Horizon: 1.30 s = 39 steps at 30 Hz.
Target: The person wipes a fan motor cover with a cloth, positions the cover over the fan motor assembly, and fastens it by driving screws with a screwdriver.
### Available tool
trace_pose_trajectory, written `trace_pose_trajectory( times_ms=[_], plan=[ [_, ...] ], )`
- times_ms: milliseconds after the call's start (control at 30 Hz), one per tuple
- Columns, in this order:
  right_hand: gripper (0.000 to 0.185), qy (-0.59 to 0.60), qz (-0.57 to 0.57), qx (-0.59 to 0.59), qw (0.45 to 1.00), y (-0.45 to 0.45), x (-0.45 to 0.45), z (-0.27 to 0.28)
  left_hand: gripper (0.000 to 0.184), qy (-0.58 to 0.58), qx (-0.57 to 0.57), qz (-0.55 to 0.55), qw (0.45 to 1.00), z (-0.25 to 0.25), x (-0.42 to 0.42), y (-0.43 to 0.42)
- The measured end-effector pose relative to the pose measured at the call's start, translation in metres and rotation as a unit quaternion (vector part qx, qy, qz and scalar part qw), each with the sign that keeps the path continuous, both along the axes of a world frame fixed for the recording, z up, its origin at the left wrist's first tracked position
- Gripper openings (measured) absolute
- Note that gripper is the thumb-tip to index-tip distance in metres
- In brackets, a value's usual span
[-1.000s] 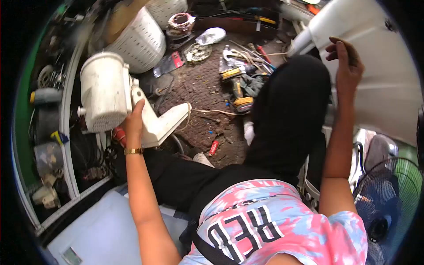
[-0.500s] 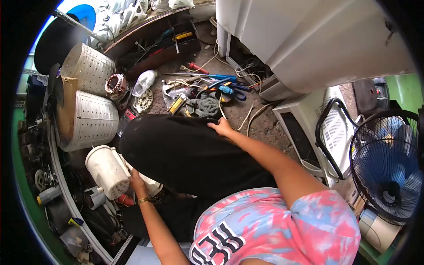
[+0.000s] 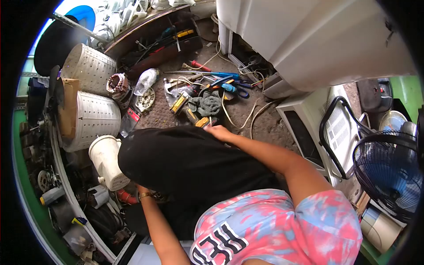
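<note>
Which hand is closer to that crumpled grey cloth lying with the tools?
Right. The right hand is just below the crumpled grey cloth in the picture; the left hand, mostly hidden behind the black-trousered leg, is farther off, lower left.

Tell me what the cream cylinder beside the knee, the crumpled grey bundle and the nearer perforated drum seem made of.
Cream cylinder: probably plastic, dull and marked, from its smooth sides and moulded-looking knob; painted metal is possible.
Grey bundle: cloth, matte, from its soft folds.
Perforated drum: faintly glossy; its smooth white wall suits enamelled metal or plastic.
</note>
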State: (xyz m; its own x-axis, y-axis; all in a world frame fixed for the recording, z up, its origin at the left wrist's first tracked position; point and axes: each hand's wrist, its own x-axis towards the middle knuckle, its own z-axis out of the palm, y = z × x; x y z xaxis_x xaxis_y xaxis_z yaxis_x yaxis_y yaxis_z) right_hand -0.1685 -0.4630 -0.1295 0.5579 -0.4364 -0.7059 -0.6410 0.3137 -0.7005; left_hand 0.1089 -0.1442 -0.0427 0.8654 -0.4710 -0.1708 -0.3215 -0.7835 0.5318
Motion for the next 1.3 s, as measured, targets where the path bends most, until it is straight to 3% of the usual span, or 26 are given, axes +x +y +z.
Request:
trace_pose_trajectory(
  times_ms=[33, 167, 200, 300, 367, 433, 467, 500, 533, 567, 600, 633, 667, 733, 767, 833, 967, 1033, 1100, 1167, 1300],
  plan=[
    [0.058, 0.049, -0.048, -0.064, 0.996, -0.003, 0.000, -0.006, 0.040, -0.006, 0.003, -0.008, 1.000, 0.004, -0.003, -0.002],
    [0.052, 0.097, 0.013, -0.365, 0.926, -0.034, 0.015, 0.028, 0.041, 0.019, -0.015, 0.016, 1.000, -0.027, 0.011, 0.010],
    [0.050, 0.125, 0.079, -0.358, 0.922, -0.040, 0.021, 0.033, 0.041, 0.039, -0.033, 0.032, 0.998, -0.043, 0.023, 0.019],
    [0.048, 0.154, 0.123, -0.368, 0.909, -0.051, 0.034, 0.021, 0.042, 0.112, -0.112, 0.075, 0.985, -0.086, 0.052, 0.046],
    [0.039, 0.168, 0.145, -0.351, 0.910, -0.055, 0.033, 0.029, 0.045, 0.019, -0.028, 0.039, 0.999, -0.036, 0.026, 0.013],
    [0.032, 0.192, 0.050, -0.378, 0.904, -0.056, 0.023, 0.010, 0.048, -0.038, 0.027, 0.029, 0.999, -0.013, 0.009, -0.008],
    [0.024, 0.125, -0.096, -0.287, 0.945, -0.061, 0.023, -0.031, 0.049, -0.050, 0.039, 0.035, 0.997, -0.011, 0.009, -0.012],
    [0.017, 0.053, -0.238, -0.183, 0.952, -0.075, 0.024, -0.065, 0.050, -0.049, 0.042, 0.036, 0.997, -0.010, 0.009, -0.015],
    [0.010, -0.066, -0.243, 0.080, 0.964, -0.105, 0.013, -0.054, 0.050, -0.048, 0.044, 0.038, 0.997, -0.011, 0.010, -0.018],
    [0.007, -0.133, -0.310, 0.210, 0.917, -0.107, 0.020, 0.030, 0.050, -0.032, 0.039, 0.035, 0.998, -0.012, 0.011, -0.018],
    [0.009, -0.250, -0.250, 0.268, 0.896, -0.120, 0.021, 0.066, 0.050, -0.016, 0.036, 0.031, 0.999, -0.011, 0.009, -0.018],
    [0.014, -0.316, -0.289, 0.219, 0.877, -0.116, 0.029, 0.152, 0.050, -0.026, 0.052, 0.026, 0.998, -0.009, 0.008, -0.021],
    [0.013, -0.374, -0.236, 0.212, 0.871, -0.122, 0.029, 0.205, 0.050, -0.038, 0.066, 0.021, 0.997, -0.006, 0.007, -0.026],
    [0.027, -0.472, -0.159, 0.014, 0.867, -0.112, 0.014, 0.318, 0.049, -0.046, 0.071, 0.017, 0.996, -0.005, 0.010, -0.031],
    [0.032, -0.479, -0.149, -0.105, 0.859, -0.107, 0.009, 0.353, 0.049, -0.041, 0.064, 0.019, 0.997, -0.012, 0.014, -0.033],
    [0.037, -0.540, -0.142, -0.126, 0.820, -0.122, 0.000, 0.373, 0.045, -0.033, 0.038, 0.026, 0.998, 0.001, 0.004, -0.046],
    [0.036, -0.436, -0.264, -0.214, 0.833, -0.097, -0.050, 0.390, 0.036, 0.010, -0.012, 0.081, 0.997, 0.066, -0.021, -0.083],
    [0.035, -0.246, -0.212, -0.312, 0.893, -0.097, -0.087, 0.366, 0.035, 0.027, 0.002, 0.104, 0.994, 0.062, -0.021, -0.079],
    [0.031, -0.026, 0.007, -0.539, 0.842, -0.093, -0.127, 0.295, 0.034, 0.014, 0.036, 0.094, 0.995, 0.044, -0.008, -0.075],
    [0.035, 0.122, 0.147, -0.479, 0.857, -0.091, -0.171, 0.242, 0.032, 0.024, -0.011, 0.120, 0.992, 0.041, -0.011, -0.079],
    [0.029, 0.143, -0.024, -0.327, 0.934, -0.054, -0.235, 0.222, 0.034, -0.001, -0.046, 0.096, 0.994, 0.027, -0.005, -0.067]
  ],
)
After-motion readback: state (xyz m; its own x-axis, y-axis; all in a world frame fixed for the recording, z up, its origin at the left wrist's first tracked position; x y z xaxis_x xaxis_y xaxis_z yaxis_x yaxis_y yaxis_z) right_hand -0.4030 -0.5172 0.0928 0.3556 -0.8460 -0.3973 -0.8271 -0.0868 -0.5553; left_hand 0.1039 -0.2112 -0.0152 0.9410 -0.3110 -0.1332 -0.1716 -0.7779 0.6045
